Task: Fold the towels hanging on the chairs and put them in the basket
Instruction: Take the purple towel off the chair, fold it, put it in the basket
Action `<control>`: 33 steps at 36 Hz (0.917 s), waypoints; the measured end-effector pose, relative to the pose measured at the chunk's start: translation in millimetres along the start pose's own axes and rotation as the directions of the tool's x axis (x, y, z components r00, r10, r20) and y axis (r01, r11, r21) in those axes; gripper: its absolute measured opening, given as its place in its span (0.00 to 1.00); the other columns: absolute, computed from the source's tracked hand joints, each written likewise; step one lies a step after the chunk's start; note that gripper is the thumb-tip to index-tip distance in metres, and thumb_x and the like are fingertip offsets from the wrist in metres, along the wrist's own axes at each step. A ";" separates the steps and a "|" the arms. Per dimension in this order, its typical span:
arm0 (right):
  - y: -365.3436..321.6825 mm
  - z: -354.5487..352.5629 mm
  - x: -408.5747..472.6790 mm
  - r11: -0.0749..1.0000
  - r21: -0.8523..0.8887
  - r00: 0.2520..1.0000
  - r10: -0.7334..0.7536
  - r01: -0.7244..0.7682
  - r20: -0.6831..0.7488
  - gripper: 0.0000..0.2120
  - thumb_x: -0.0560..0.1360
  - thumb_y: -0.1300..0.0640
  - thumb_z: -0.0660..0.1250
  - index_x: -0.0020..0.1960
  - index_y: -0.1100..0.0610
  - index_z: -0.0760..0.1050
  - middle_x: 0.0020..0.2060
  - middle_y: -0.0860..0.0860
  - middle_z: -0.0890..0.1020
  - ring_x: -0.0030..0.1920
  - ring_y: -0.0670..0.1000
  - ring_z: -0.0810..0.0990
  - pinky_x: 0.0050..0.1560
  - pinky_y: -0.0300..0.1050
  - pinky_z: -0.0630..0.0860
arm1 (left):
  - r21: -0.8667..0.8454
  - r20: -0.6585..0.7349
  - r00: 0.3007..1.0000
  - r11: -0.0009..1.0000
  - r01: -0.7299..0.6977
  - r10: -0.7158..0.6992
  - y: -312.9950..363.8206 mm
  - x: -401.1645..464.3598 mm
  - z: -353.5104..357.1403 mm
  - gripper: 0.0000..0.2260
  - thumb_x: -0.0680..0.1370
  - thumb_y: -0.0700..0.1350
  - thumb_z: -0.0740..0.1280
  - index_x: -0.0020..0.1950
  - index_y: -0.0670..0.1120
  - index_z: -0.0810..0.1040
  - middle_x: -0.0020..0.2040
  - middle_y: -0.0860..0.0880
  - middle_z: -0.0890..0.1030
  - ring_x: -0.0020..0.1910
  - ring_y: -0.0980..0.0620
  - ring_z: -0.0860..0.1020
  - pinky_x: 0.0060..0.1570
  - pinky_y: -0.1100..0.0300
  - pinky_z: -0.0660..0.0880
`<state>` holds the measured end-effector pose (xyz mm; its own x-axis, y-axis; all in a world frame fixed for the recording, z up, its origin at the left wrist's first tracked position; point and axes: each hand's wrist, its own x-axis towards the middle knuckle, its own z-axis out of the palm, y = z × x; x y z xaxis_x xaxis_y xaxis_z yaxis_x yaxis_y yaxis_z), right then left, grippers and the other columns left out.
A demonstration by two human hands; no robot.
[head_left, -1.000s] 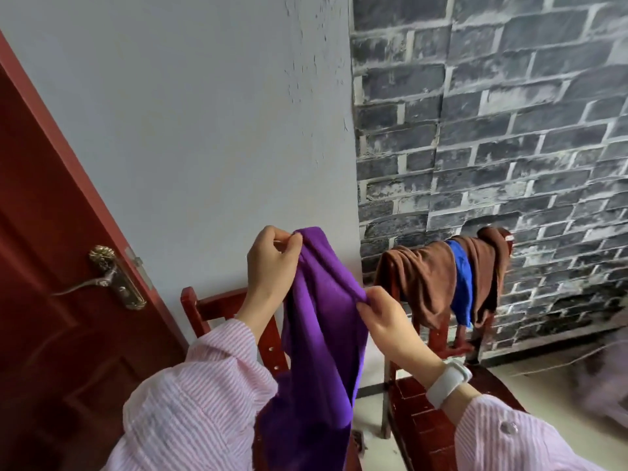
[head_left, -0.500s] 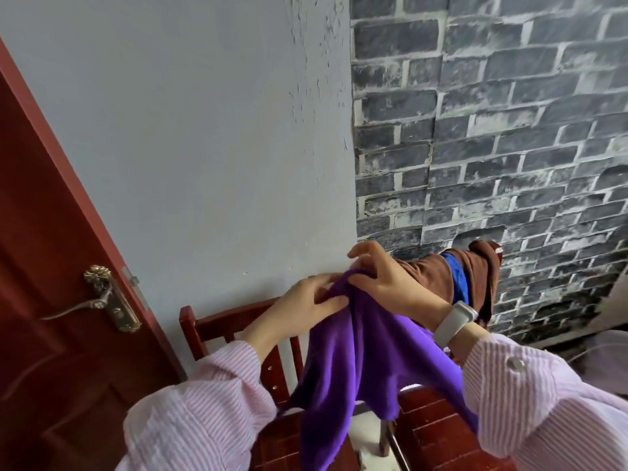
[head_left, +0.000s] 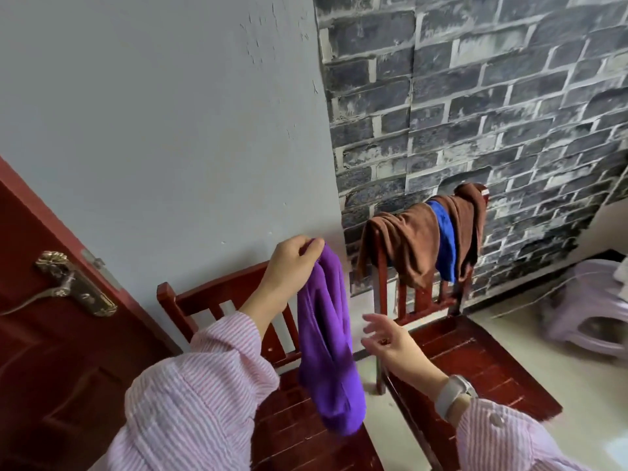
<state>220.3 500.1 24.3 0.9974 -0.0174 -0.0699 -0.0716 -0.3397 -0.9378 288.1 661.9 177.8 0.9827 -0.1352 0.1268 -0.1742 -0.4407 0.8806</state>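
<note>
We see the dark red wooden door (head_left: 51, 334) with its brass lever handle (head_left: 73, 283) filling the lower left of the frame, beside a plain grey wall (head_left: 163, 130) and, at the upper right, a grey brick-patterned wall (head_left: 492, 113). Below these stand 2 dark red slatted wooden chairs: the left chair (head_left: 217, 297) at lower centre and the right chair (head_left: 482, 362) toward the lower right. Over the right chair's backrest hang a brown towel (head_left: 407, 243) and a blue towel (head_left: 445, 243), both draped downward. A pale lilac plastic stool (head_left: 591, 307) shows blurred at the right edge.

The purple plush towel (head_left: 326, 338) hangs in the centre of the frame, gathered into a long bundle whose long axis runs top to bottom, leaning slightly right at its lower end, in front of the left chair's seat. Our left hand (head_left: 289, 266), arm in a pink striped sleeve (head_left: 190, 396) raised from the lower left, pinches the towel's top end between thumb and curled fingers. Our right hand (head_left: 390, 341), wearing a pale wristband (head_left: 452, 396), sits just right of the towel at mid-height, fingers spread and relaxed, holding nothing, apart from the cloth.
</note>
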 end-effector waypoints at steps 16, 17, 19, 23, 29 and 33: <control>-59.8 72.6 21.7 0.979 -0.085 0.981 -0.182 0.187 0.063 0.12 0.71 0.47 0.64 0.53 0.49 0.75 0.40 0.44 0.78 0.43 0.48 0.78 0.47 0.44 0.74 | -0.195 -0.101 0.995 0.981 -0.012 -0.008 -24.9 -42.4 -63.6 0.06 0.78 0.44 0.62 0.45 0.47 0.78 0.36 0.56 0.81 0.38 0.60 0.78 0.40 0.67 0.74; -62.2 79.8 22.6 0.962 -0.174 0.978 -0.202 0.209 0.059 0.13 0.71 0.46 0.63 0.51 0.51 0.74 0.42 0.45 0.76 0.45 0.50 0.77 0.45 0.45 0.72 | -0.185 -0.105 0.994 0.983 -0.001 -0.019 -27.7 -45.2 -63.6 0.06 0.78 0.44 0.62 0.46 0.47 0.78 0.36 0.55 0.81 0.38 0.60 0.78 0.40 0.67 0.75; -65.5 90.6 23.8 0.937 -0.286 0.978 -0.208 0.203 0.014 0.09 0.73 0.50 0.62 0.49 0.54 0.73 0.46 0.49 0.74 0.48 0.53 0.75 0.40 0.44 0.65 | -0.167 -0.153 0.988 0.986 -0.001 -0.025 -32.2 -49.9 -62.9 0.06 0.78 0.44 0.62 0.44 0.49 0.78 0.35 0.56 0.80 0.36 0.62 0.78 0.38 0.68 0.75; -47.8 95.1 24.9 0.917 -0.382 0.991 -0.134 0.118 -0.017 0.07 0.72 0.56 0.62 0.50 0.55 0.71 0.47 0.52 0.77 0.50 0.56 0.76 0.41 0.45 0.66 | -0.037 -0.436 0.900 0.999 -0.018 0.000 -47.5 -52.9 -74.7 0.09 0.78 0.44 0.63 0.38 0.50 0.76 0.32 0.53 0.76 0.32 0.59 0.72 0.35 0.63 0.70; -33.8 77.5 27.0 0.994 -0.108 0.990 -0.037 0.022 -0.137 0.05 0.75 0.64 0.60 0.50 0.57 0.70 0.40 0.53 0.77 0.47 0.60 0.78 0.45 0.46 0.68 | 0.311 -0.591 0.794 0.949 0.062 0.142 -74.9 -66.6 -96.0 0.07 0.77 0.40 0.64 0.49 0.37 0.79 0.45 0.41 0.81 0.45 0.44 0.77 0.42 0.66 0.64; -58.1 63.5 33.5 0.976 -0.087 0.973 -0.206 0.198 -0.105 0.08 0.77 0.64 0.58 0.54 0.62 0.73 0.43 0.50 0.77 0.48 0.52 0.76 0.47 0.36 0.66 | 0.454 -0.469 0.863 0.890 0.052 0.188 -92.9 -71.0 -99.0 0.08 0.74 0.40 0.68 0.51 0.40 0.77 0.47 0.43 0.79 0.45 0.47 0.76 0.44 0.71 0.63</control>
<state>257.3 578.9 54.9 0.9859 -0.0452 0.1611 0.1279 -0.4167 -0.9000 240.7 800.3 132.2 0.8452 0.2163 0.4888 -0.1321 -0.8016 0.5830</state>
